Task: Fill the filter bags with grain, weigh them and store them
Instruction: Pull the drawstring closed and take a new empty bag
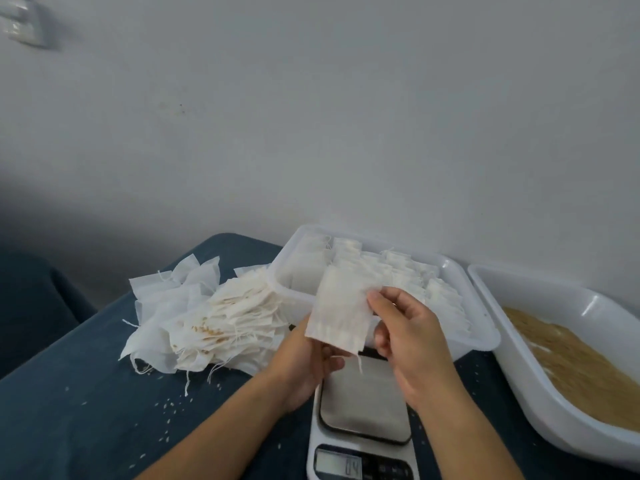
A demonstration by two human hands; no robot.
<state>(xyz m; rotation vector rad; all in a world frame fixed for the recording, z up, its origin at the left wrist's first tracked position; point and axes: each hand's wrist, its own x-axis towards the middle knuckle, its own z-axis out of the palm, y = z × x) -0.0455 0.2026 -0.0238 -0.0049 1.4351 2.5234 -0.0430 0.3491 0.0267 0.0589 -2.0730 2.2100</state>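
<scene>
Both hands hold one white filter bag (pixel 341 308) in the air above the kitchen scale (pixel 363 407). My left hand (pixel 304 362) grips its lower edge from beneath. My right hand (pixel 408 337) pinches its right side near the top. The bag looks flat, and a drawstring dangles from its lower right corner. The scale's steel platform is bare and its display (pixel 341 465) is lit. A heap of filter bags (pixel 211 317) lies to the left, with some grain on it. The tray of grain (pixel 568 372) stands at the right.
A white tray (pixel 478 341) behind the scale holds rows of filled bags. Loose grains (pixel 166 407) lie scattered on the dark blue tabletop (pixel 86 417). A grey wall rises right behind the trays. The table's left edge runs diagonally at the left.
</scene>
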